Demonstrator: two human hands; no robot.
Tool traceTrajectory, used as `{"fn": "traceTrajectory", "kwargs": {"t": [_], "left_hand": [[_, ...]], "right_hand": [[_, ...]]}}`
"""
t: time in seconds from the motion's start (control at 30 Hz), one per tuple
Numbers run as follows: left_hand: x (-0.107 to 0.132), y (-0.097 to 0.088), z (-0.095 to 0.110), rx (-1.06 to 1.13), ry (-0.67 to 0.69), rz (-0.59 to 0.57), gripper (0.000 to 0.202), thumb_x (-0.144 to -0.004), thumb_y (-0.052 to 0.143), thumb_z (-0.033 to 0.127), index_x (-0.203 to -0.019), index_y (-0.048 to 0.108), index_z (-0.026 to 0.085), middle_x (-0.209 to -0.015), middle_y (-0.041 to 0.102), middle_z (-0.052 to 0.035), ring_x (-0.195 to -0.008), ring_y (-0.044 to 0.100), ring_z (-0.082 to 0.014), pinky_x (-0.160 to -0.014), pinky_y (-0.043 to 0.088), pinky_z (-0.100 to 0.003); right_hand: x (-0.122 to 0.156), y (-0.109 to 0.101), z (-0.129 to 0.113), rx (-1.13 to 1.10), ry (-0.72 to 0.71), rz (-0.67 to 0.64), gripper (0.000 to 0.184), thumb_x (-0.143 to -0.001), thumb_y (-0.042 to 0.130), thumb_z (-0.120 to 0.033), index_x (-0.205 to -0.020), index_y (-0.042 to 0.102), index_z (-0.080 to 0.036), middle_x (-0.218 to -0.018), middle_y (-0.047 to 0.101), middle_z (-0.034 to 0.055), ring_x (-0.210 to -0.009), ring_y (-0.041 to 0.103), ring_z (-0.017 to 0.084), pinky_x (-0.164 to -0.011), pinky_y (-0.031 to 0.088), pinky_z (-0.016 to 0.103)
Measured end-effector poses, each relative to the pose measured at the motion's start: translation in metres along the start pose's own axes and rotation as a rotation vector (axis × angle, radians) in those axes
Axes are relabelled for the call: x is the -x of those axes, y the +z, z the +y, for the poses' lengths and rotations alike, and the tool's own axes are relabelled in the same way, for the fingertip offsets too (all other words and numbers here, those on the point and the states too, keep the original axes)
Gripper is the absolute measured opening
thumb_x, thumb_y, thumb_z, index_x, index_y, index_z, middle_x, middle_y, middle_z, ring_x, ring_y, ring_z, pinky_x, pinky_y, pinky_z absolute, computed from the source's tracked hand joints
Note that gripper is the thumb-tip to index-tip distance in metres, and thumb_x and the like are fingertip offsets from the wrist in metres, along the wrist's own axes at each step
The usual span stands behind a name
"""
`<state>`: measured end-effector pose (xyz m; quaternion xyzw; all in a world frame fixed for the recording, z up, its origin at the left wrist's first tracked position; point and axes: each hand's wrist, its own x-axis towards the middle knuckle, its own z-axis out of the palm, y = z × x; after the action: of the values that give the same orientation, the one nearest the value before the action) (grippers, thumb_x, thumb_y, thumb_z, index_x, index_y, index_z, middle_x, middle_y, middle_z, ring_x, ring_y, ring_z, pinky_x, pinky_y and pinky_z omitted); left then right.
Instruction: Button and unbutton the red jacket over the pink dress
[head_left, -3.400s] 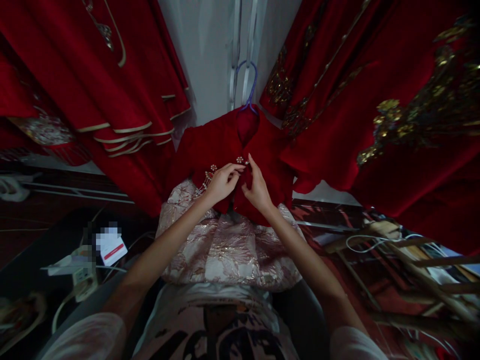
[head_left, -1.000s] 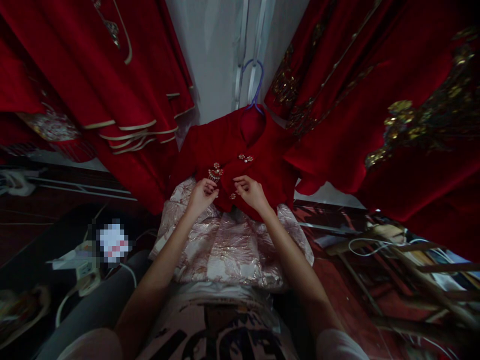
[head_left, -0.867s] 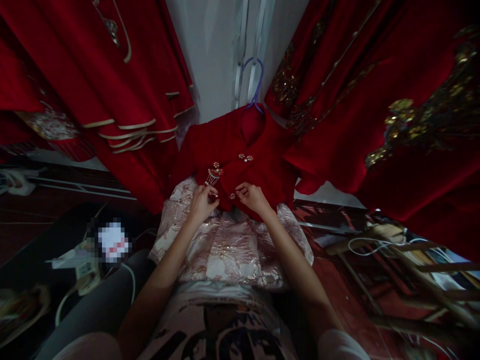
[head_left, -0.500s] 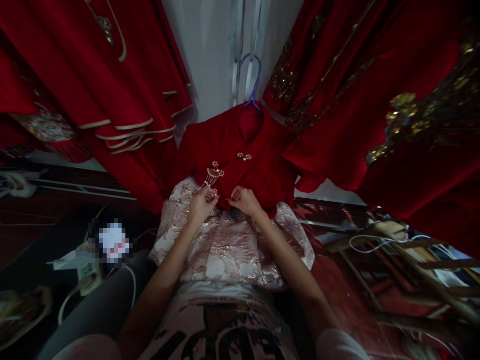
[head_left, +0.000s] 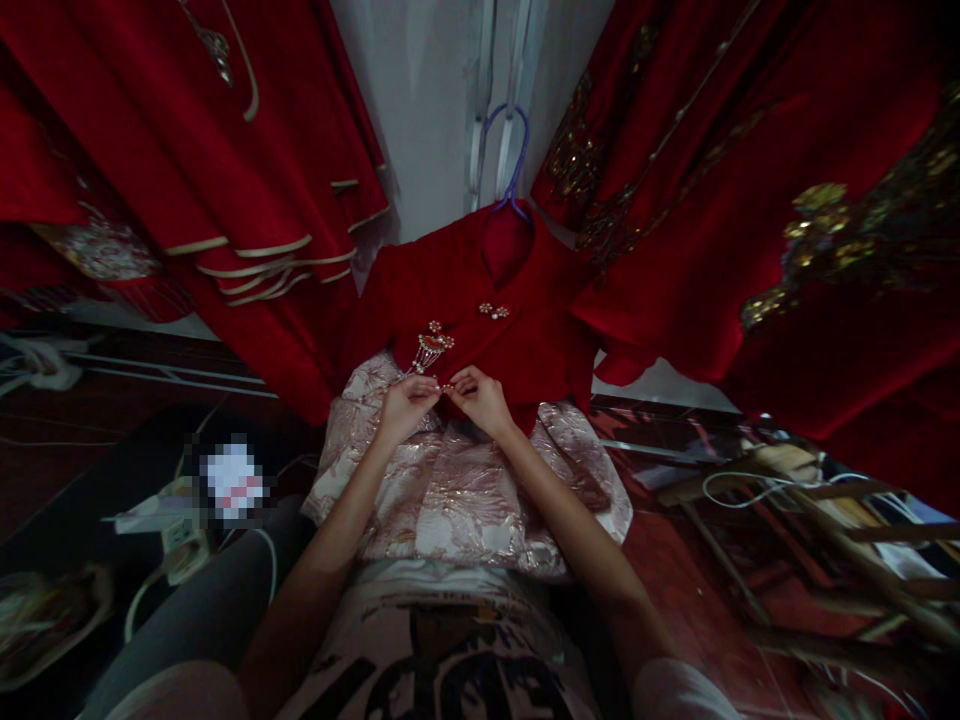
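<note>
A red jacket (head_left: 442, 275) hangs on a purple hanger (head_left: 514, 165) over a pale pink brocade fabric (head_left: 465, 490). It carries a jewelled brooch with bead tassels (head_left: 433, 346) and a flower-shaped jewelled clasp (head_left: 495, 312) below the neckline. Low on the jacket's front, my left hand (head_left: 409, 408) and my right hand (head_left: 480, 402) meet fingertip to fingertip. Both are closed in a pinch on a small beaded clasp (head_left: 447, 388), mostly covered by the fingers; whether its halves are joined I cannot tell.
Red garments with pale trim (head_left: 255, 180) hang at left, others with gold sequins (head_left: 817, 210) at right. A phone with a blurred screen (head_left: 234, 480) and a power strip (head_left: 184, 550) lie at left. At right stands a wooden chair (head_left: 750, 570) with a white cable.
My right hand has moved left, closing the gap to my left hand. Small beaded pieces now meet between the fingertips. The view has shifted slightly.
</note>
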<state>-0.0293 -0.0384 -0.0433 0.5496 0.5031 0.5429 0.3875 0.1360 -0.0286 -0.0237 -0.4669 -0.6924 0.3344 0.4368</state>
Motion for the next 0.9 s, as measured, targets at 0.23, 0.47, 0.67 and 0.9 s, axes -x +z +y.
{"fn": "traceTrajectory", "kwargs": {"t": [0.23, 0.47, 0.67, 0.9], "left_hand": [[0.002, -0.001, 0.001, 0.043, 0.014, -0.026, 0.026, -0.062, 0.076, 0.033, -0.080, 0.067, 0.016, -0.078, 0.071, -0.0048, -0.071, 0.067, -0.0152, -0.074, 0.056, -0.031], [0.001, 0.000, 0.000, 0.099, -0.024, -0.024, 0.028, -0.060, 0.077, 0.030, -0.081, 0.068, 0.015, -0.079, 0.071, -0.0053, -0.073, 0.068, -0.0153, -0.079, 0.056, -0.034], [0.000, 0.002, 0.002, 0.107, -0.062, -0.029, 0.032, -0.056, 0.080, 0.029, -0.082, 0.067, 0.014, -0.078, 0.072, -0.0056, -0.072, 0.068, -0.0162, -0.077, 0.056, -0.034], [0.001, 0.002, 0.004, 0.093, -0.034, -0.006, 0.026, -0.060, 0.077, 0.031, -0.077, 0.070, 0.014, -0.077, 0.072, -0.0053, -0.070, 0.067, -0.0150, -0.075, 0.055, -0.031]], "right_hand": [[0.002, -0.002, -0.002, 0.005, -0.031, -0.021, 0.014, -0.078, 0.065, -0.028, -0.087, 0.063, -0.018, -0.076, 0.064, 0.0005, -0.068, 0.062, 0.010, -0.062, 0.053, 0.020], [0.002, -0.004, -0.004, -0.018, -0.056, -0.040, 0.013, -0.081, 0.063, -0.028, -0.090, 0.066, -0.018, -0.080, 0.067, 0.0014, -0.072, 0.063, 0.011, -0.064, 0.053, 0.020], [0.000, -0.008, -0.009, -0.045, -0.026, -0.008, 0.014, -0.081, 0.064, -0.028, -0.090, 0.067, -0.018, -0.081, 0.069, 0.0010, -0.072, 0.064, 0.011, -0.067, 0.054, 0.021], [0.004, 0.002, -0.004, -0.008, -0.094, 0.056, 0.013, -0.084, 0.060, -0.026, -0.093, 0.065, -0.018, -0.086, 0.066, 0.0031, -0.074, 0.064, 0.011, -0.065, 0.055, 0.021]]}}
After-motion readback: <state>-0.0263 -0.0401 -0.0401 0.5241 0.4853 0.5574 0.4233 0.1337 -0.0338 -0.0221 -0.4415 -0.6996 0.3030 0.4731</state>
